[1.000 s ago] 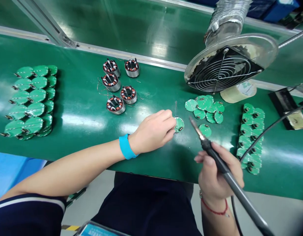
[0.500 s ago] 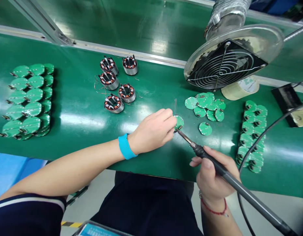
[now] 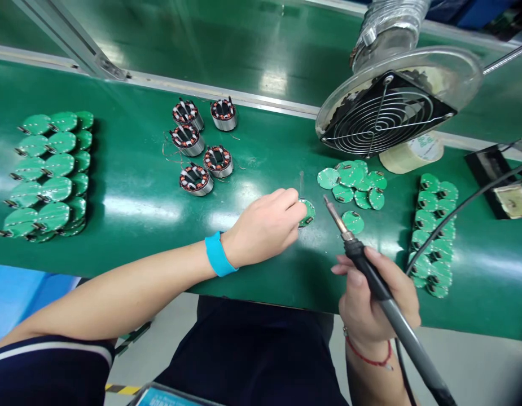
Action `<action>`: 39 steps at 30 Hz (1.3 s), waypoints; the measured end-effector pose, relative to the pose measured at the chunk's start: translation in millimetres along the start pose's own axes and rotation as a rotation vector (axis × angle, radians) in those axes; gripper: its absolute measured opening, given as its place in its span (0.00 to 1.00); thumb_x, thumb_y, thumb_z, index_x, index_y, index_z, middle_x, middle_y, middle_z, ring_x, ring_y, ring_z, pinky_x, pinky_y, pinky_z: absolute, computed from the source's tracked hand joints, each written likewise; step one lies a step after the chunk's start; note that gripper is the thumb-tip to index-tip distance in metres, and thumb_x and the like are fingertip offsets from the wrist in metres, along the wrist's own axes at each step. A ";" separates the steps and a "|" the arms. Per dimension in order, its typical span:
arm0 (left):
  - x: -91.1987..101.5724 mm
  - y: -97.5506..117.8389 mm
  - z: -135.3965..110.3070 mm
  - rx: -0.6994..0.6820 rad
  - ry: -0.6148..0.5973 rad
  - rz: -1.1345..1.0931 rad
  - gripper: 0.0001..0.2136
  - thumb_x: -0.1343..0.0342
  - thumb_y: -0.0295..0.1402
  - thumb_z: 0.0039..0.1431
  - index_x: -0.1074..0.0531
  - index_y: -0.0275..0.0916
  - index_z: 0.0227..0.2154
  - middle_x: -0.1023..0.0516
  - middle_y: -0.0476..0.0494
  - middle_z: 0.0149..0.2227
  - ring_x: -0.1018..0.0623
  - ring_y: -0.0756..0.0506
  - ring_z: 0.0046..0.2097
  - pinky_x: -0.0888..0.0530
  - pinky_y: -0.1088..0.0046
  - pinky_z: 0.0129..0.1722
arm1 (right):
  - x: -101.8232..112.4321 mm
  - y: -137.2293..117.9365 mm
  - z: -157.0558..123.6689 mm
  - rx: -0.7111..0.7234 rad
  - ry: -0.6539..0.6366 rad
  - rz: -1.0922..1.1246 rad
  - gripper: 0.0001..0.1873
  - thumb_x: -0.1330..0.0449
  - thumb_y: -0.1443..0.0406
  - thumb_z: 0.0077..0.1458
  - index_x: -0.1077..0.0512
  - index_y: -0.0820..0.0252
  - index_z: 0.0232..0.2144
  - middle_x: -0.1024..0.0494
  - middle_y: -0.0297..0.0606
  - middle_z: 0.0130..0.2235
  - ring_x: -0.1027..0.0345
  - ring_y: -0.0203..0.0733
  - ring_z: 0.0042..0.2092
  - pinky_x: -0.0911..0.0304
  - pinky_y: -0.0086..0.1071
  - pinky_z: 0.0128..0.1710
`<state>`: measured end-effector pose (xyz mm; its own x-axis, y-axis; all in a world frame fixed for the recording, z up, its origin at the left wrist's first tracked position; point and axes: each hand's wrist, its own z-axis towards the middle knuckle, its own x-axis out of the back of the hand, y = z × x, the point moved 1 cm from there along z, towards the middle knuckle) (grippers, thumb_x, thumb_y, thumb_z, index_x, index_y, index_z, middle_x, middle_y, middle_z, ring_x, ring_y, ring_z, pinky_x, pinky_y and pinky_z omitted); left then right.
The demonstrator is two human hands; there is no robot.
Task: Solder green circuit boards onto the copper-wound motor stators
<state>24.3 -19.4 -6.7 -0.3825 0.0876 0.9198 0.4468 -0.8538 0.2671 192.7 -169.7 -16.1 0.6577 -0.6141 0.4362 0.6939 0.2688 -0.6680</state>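
My left hand (image 3: 269, 228), with a blue wrist strap (image 3: 219, 254), is closed on a round green circuit board (image 3: 308, 213) at mid-table. The fingers cover much of the board, and what lies under it is hidden. In my right hand (image 3: 379, 301) is a soldering iron (image 3: 387, 299), gripped around its dark handle. Its metal tip (image 3: 327, 202) points up and left, apart from the board. Just right of the iron's metal shaft lies one loose circuit board (image 3: 352, 222), and behind it is a loose heap of similar boards (image 3: 351, 173).
Several motor stators (image 3: 195, 179) with copper windings stand left of centre. Circuit boards are laid out in rows at the far left (image 3: 54, 189) and right (image 3: 432, 225). An extractor fan (image 3: 381, 115) hangs over the back beside a tape roll (image 3: 412, 153). A black iron stand (image 3: 493, 175) is far right.
The soldering iron's tip has come off the board and swung up and to the right, its handle tilting steeper. My left hand has stayed nearly in place on the circuit board.
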 end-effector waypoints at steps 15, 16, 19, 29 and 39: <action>-3.4 -34.6 8.5 0.442 0.031 -1.091 0.04 0.41 0.32 0.62 0.27 0.37 0.33 0.28 0.51 0.31 0.28 0.51 0.31 0.29 0.74 0.32 | -34.7 11.0 62.6 -0.309 -0.403 0.020 0.19 0.35 0.55 0.67 0.26 0.51 0.57 0.14 0.40 0.47 0.17 0.44 0.39 0.20 0.36 0.40; -1.7 -33.9 7.9 0.428 0.072 -1.100 0.04 0.41 0.32 0.62 0.27 0.37 0.33 0.28 0.51 0.31 0.28 0.51 0.31 0.29 0.75 0.32 | -37.7 9.3 65.8 -0.324 -0.414 0.020 0.20 0.36 0.53 0.67 0.26 0.50 0.57 0.14 0.39 0.45 0.18 0.44 0.38 0.21 0.37 0.39; 4.4 -31.3 4.6 0.276 0.207 -0.957 0.04 0.41 0.30 0.64 0.25 0.37 0.33 0.25 0.49 0.33 0.26 0.50 0.34 0.28 0.73 0.36 | -43.7 4.4 75.3 -0.349 -0.426 0.038 0.21 0.35 0.51 0.65 0.27 0.49 0.57 0.15 0.37 0.42 0.22 0.42 0.33 0.23 0.37 0.35; 5.0 -23.8 -7.6 -0.083 0.430 -0.537 0.08 0.49 0.22 0.72 0.28 0.41 0.39 0.22 0.47 0.38 0.22 0.48 0.41 0.25 0.71 0.42 | -47.3 1.5 87.2 -0.489 -0.501 0.176 0.27 0.31 0.44 0.58 0.26 0.49 0.53 0.18 0.32 0.33 0.22 0.42 0.27 0.25 0.36 0.27; -22.5 -13.3 -4.6 0.433 -0.017 -0.641 0.22 0.34 0.34 0.61 0.36 0.40 0.55 0.25 0.34 0.55 0.25 0.32 0.59 0.26 0.47 0.59 | -51.5 3.4 88.1 -0.538 -0.482 0.236 0.26 0.30 0.51 0.55 0.28 0.50 0.53 0.18 0.34 0.39 0.23 0.39 0.29 0.23 0.34 0.29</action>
<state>23.2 -12.4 -32.2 -0.6622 0.5081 0.5507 0.4202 -0.3567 0.8344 186.9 -71.8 12.3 0.9119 -0.1597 0.3781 0.3619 -0.1219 -0.9242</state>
